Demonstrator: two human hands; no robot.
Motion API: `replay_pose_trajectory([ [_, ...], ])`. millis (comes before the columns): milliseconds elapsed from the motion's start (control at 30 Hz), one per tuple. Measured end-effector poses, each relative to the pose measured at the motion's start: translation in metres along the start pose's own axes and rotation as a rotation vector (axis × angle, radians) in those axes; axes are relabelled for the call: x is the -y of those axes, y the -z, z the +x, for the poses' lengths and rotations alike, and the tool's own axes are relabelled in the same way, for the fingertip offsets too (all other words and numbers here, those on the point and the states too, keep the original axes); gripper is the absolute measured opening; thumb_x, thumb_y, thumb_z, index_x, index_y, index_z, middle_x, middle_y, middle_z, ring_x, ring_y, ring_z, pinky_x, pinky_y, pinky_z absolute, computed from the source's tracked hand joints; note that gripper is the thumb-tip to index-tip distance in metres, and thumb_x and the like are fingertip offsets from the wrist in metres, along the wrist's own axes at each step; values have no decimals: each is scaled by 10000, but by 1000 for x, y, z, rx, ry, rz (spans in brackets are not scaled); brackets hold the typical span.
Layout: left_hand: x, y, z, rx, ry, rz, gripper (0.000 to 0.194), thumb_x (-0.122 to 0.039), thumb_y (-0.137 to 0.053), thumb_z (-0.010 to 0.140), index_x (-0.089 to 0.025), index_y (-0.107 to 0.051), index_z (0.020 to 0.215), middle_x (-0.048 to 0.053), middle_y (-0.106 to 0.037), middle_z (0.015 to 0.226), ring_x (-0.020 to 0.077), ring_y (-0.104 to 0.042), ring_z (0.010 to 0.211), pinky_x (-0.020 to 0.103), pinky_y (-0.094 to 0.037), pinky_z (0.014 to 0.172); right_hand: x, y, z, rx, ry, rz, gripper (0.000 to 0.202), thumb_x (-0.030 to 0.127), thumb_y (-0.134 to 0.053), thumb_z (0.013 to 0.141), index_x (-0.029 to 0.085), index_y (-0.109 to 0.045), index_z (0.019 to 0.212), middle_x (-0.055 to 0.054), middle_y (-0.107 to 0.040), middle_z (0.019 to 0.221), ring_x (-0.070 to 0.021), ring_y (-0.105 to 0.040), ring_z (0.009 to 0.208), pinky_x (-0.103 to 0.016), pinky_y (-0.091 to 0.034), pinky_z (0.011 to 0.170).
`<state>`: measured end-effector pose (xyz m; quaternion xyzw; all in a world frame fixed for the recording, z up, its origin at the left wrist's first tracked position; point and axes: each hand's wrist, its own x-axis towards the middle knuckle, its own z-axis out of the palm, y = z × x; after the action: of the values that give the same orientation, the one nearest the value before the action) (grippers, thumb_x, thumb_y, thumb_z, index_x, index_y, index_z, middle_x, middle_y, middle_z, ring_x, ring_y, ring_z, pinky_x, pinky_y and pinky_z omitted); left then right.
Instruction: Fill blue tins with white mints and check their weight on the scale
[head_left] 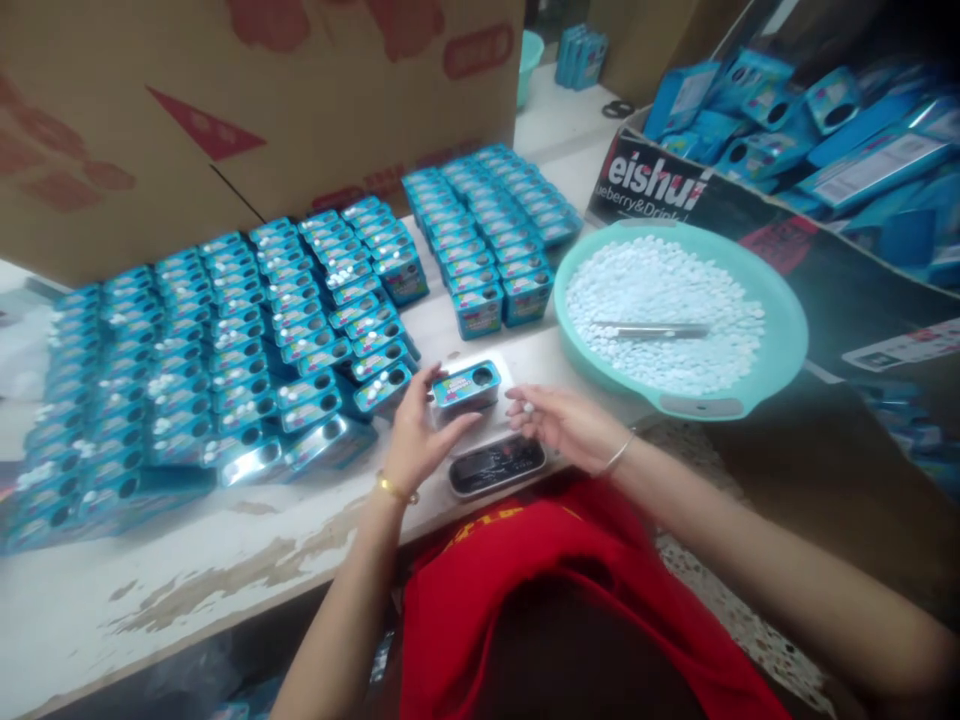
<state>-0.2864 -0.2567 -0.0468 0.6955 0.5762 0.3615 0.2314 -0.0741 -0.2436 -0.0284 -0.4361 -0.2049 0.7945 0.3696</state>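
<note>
A blue tin [466,385] with a round dark opening in its lid rests on a small scale [496,468], whose dark display faces me. My left hand [424,430] is around the tin's left end, thumb along the near side and fingers at the far left corner. To the right of the tin, my right hand [551,420] is closed with its palm partly up, pinching small white tablets [529,408] at the fingertips. How many tablets it holds is partly hidden. A turquoise basin [784,310] heaped with white tablets stands beyond the right hand, a metal scoop-like tool [651,330] lying on top.
Rows of blue tins [244,330], many with white tablets on their lids, cover the table's left. Another block of tins [480,235] stands behind the scale. A large cardboard box [247,110] borders the back. On the right, a dark carton [645,180] is piled with blue tins.
</note>
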Motion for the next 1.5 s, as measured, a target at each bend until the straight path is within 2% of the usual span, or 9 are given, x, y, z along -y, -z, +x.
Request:
replay_pose_trajectory([
  [133, -7, -7, 15, 35, -203, 128, 408, -278, -596, 821, -205, -514, 1215, 101, -637, 1161, 223, -596, 1052, 394, -472, 917, -10, -13, 6, -21, -43, 215, 174, 263, -530, 922, 126, -617, 858, -34, -625, 673, -98, -578, 558, -179, -445, 473],
  [233, -20, 3, 21, 60, -423, 390, 378, -179, -557, 799, -249, -577, 1170, 89, -639, 1189, 251, -561, 1082, 463, -413, 969, -10, -21, 10, -43, -24, 377, 196, 274, -478, 944, 151, -596, 848, -15, -598, 635, -101, -553, 521, -184, -414, 440],
  [300, -25, 10, 23, 52, -495, 516, 383, -149, -526, 798, -264, -597, 1157, 78, -644, 1193, 254, -553, 1084, 477, -389, 986, -9, -25, 12, -64, -26, 436, 238, 277, -436, 956, 153, -576, 808, -13, -576, 611, -102, -536, 494, -184, -389, 413],
  [600, -19, 18, 14, -67, -514, 574, 355, -143, -526, 807, -282, -614, 1122, 62, -662, 1172, 236, -561, 1122, 447, -374, 989, -8, -33, 14, -41, -60, 486, 253, 187, -387, 950, 147, -555, 764, -10, -546, 587, -96, -517, 472, -174, -358, 394],
  [933, -5, 8, 4, -70, -519, 626, 348, -145, -508, 806, -291, -624, 1100, 54, -686, 1146, 227, -596, 1087, 443, -326, 988, -6, -35, 11, -56, -102, 426, 272, 186, -364, 973, 127, -573, 810, 0, -545, 567, -87, -499, 449, -170, -359, 376],
  [1100, 1, 3, 3, -181, -574, 524, 413, -134, -552, 762, -268, -592, 1150, 65, -685, 1127, 227, -612, 1022, 424, -344, 953, -6, -37, 9, -46, -86, 420, 242, 172, -373, 977, 99, -578, 872, -1, -562, 611, -75, -512, 467, -167, -373, 398],
  [1200, 8, -4, 2, -196, -509, 404, 432, -155, -604, 742, -234, -571, 1166, 68, -684, 1067, 218, -617, 945, 412, -365, 933, -8, -32, 8, -50, -87, 399, 200, 129, -400, 952, 87, -578, 873, -8, -569, 617, -66, -506, 472, -158, -372, 406],
  [1367, 15, -23, 1, -276, -189, 121, 399, -265, -676, 761, -200, -552, 1135, 66, -651, 1052, 214, -605, 983, 364, -451, 889, -11, -6, 7, -65, -64, 352, 147, 96, -453, 901, 94, -599, 890, -40, -622, 629, -79, -566, 515, -147, -439, 443],
  [1500, 19, -30, 6, -211, -70, 5, 442, -368, -722, 750, -185, -541, 1109, 50, -641, 1014, 189, -618, 919, 328, -491, 835, -13, 15, -1, -21, -49, 364, 122, 108, -494, 886, 105, -611, 917, -92, -699, 731, -119, -664, 642, -159, -533, 521],
])
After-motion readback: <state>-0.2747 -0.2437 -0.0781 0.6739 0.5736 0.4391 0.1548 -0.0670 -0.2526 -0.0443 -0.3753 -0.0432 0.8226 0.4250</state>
